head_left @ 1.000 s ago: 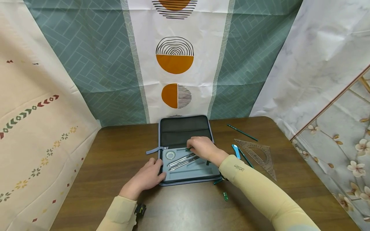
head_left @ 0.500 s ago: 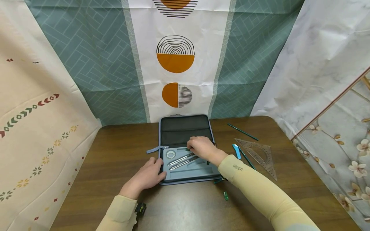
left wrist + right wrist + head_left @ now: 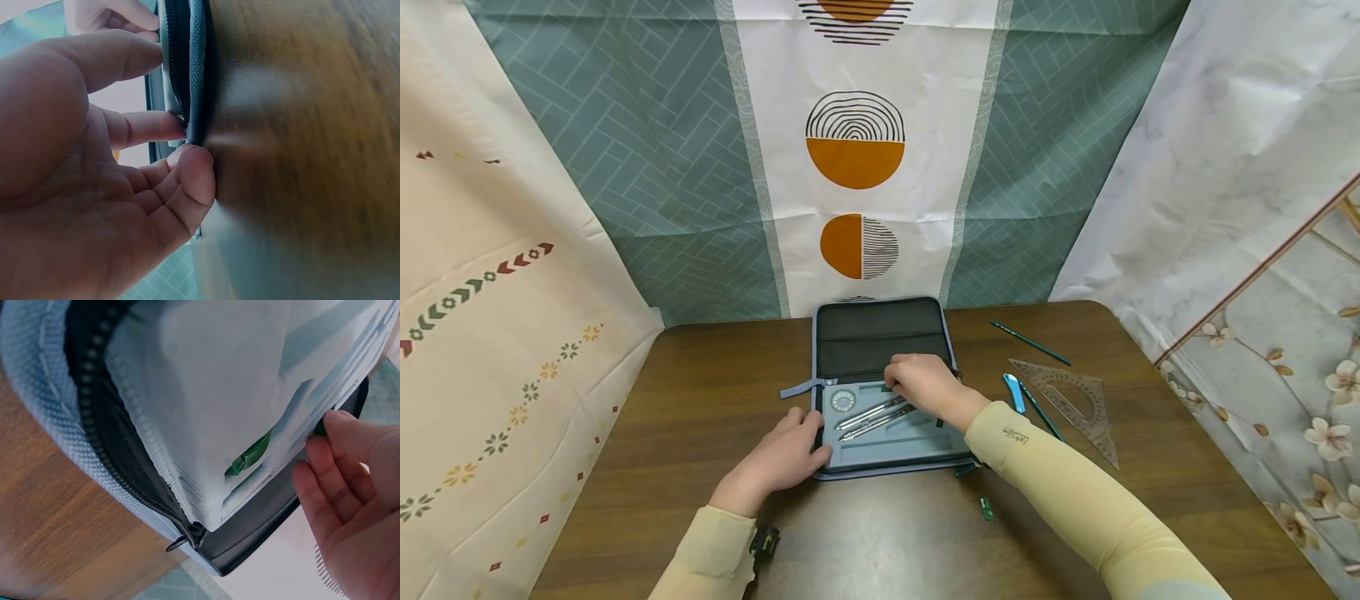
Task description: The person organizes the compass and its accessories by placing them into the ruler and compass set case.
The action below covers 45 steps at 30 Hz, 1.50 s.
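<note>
Zippered case [image 3: 880, 362] lies open on the brown counter [image 3: 722, 375], in front of the person, its black lid [image 3: 880, 323] folded back. The left hand [image 3: 786, 454] rests at the case's left edge, grip relaxed, thumb and index finger set apart against it. Over the far side of the pale blue tray [image 3: 857, 457], the right hand [image 3: 925, 383] has its grip pinching a dark green piece [image 3: 320, 429] between thumb and fingertips; most of that piece is hidden from me. 2 silver drawing tools [image 3: 880, 423] slant across the tray, their far ends reaching toward the right hand, and a round white dial [image 3: 842, 402] sits in the far left corner. To the right are 2 green pencils [image 3: 1030, 343], a light blue tool [image 3: 1013, 392] and a clear set square [image 3: 1063, 404].
</note>
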Motion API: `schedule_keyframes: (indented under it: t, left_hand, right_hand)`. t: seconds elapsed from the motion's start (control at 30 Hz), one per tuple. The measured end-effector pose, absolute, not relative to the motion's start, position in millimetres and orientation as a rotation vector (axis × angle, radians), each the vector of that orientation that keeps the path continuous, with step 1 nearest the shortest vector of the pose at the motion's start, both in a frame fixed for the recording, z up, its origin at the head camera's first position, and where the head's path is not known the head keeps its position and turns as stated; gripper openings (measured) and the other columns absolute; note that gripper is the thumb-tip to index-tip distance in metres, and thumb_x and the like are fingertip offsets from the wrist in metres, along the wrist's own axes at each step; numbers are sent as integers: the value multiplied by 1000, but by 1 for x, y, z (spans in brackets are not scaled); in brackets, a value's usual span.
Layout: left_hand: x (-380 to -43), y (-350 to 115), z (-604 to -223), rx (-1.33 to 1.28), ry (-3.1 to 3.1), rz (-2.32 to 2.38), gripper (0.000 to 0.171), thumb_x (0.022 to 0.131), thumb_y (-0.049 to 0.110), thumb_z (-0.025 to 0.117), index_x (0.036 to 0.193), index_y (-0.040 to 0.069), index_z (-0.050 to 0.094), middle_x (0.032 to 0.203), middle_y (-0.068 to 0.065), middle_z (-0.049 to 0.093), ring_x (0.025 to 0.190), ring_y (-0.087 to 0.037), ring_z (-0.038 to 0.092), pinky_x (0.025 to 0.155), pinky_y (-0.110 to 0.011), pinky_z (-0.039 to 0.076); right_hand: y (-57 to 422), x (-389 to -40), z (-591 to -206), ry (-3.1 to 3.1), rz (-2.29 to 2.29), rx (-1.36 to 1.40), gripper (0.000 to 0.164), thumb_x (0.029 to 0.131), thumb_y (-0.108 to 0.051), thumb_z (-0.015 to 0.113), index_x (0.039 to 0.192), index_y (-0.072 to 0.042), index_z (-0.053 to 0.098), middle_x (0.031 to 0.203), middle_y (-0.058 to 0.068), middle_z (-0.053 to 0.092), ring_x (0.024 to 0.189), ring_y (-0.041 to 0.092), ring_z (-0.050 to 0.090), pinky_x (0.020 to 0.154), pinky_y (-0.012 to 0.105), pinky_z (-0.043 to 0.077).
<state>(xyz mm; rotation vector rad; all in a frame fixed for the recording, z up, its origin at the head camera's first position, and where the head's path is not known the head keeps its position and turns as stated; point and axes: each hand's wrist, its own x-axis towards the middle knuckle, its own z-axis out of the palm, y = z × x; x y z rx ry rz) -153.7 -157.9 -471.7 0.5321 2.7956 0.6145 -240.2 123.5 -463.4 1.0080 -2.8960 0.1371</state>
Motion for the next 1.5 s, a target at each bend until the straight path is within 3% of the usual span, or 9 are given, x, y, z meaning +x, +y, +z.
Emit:
schedule_keyframes:
  t: [1.1, 1.5]
  left_hand:
    - [-154, -158, -471, 542, 2797, 624, 38, 105, 22, 72, 134, 0, 61, 117, -16, 54, 98, -27, 51, 85, -48, 50]
    - [-155, -158, -473, 545, 2797, 610, 40, 106, 23, 72, 136, 0, 61, 120, -17, 55, 100, -27, 52, 87, -49, 51]
  right_hand:
    - [126, -238, -462, -2883, 216, 1051, 10, 101, -8, 82, 109, -14, 83, 110, 1, 72, 98, 19, 74, 89, 36, 60]
    - [146, -225, -454, -2841, 259, 1036, 24, 98, -12, 86, 122, -13, 81, 119, 2, 74, 101, 19, 75, 86, 37, 61]
